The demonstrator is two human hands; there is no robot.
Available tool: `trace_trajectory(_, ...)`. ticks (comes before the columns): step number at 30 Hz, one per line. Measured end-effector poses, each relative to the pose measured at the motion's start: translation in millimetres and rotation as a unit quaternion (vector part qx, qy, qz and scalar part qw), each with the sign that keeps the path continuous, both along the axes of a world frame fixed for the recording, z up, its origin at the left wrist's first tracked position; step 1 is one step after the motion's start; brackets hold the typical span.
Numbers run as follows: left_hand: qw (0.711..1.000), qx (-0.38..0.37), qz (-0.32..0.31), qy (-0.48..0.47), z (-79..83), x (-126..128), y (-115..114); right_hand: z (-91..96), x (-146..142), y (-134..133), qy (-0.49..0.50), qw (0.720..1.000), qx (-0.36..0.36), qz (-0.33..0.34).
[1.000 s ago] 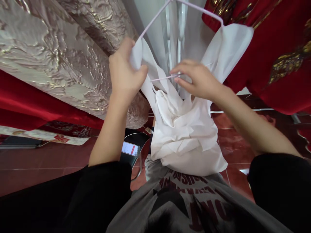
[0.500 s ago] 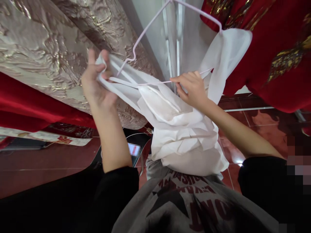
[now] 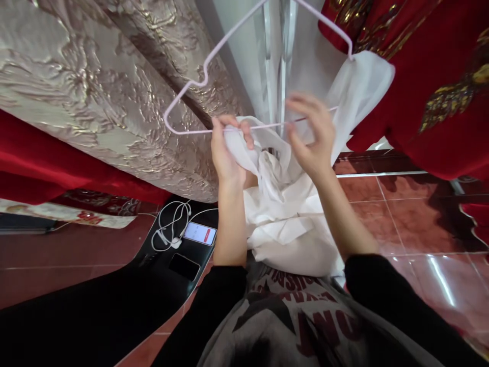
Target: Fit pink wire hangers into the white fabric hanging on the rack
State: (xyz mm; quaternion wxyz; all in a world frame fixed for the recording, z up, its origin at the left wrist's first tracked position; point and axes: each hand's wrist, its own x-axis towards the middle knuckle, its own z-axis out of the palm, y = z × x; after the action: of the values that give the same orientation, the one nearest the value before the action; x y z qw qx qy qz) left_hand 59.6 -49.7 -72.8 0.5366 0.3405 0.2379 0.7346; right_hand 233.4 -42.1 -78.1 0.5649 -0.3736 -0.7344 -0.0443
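A pale pink clothes hanger (image 3: 225, 38) hangs in front of me, its left corner bare. From its right end hangs a thin white garment (image 3: 292, 229), which bunches down toward my lap. My left hand (image 3: 229, 153) is closed on a gathered edge of the garment, right at the hanger's lower bar, which passes by the fingers. To the right, my right hand (image 3: 315, 135) is near the same bar with thumb and fingers apart, slightly blurred. The garment's right part drapes over the hanger's right shoulder.
Shiny crinkled beige fabric (image 3: 126, 86) hangs at left, red cloth with gold sequins (image 3: 431, 76) at right. A black seat (image 3: 148, 280) at lower left carries a lit phone (image 3: 200, 233), a dark phone (image 3: 184, 267) and a white cable (image 3: 168, 229). The floor has red tiles (image 3: 412, 219).
My left hand has moved right with the garment's edge, and the hanger's left end has come out of the cloth. My right hand has loosened from the bar, its fingers spreading.
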Motion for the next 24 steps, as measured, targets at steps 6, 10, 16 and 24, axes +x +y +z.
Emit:
trace_trajectory(6, 1.000, 0.003, 0.015, 0.024, -3.7, 2.0, -4.6, -31.9, 42.4, 3.2, 0.323, 0.936, -0.047, -0.134)
trace_trajectory(10, 0.999, -0.013, 0.045, 0.022, -1.9, 5.5, -6.3, -52.3, 49.0, -0.6, 0.347, 0.912, -0.212, -0.054)
trace_trajectory(16, 0.998, 0.006, 0.064, -0.004, -3.4, 10.1, -4.3, -25.9, 42.3, -16.8, 0.349, 0.917, -0.168, -0.097)
trace_trajectory(24, 0.998, -0.015, 0.064, -0.023, -5.7, 7.6, 0.2, 1.8, 42.0, -13.6, 0.389, 0.903, -0.182, -0.035)
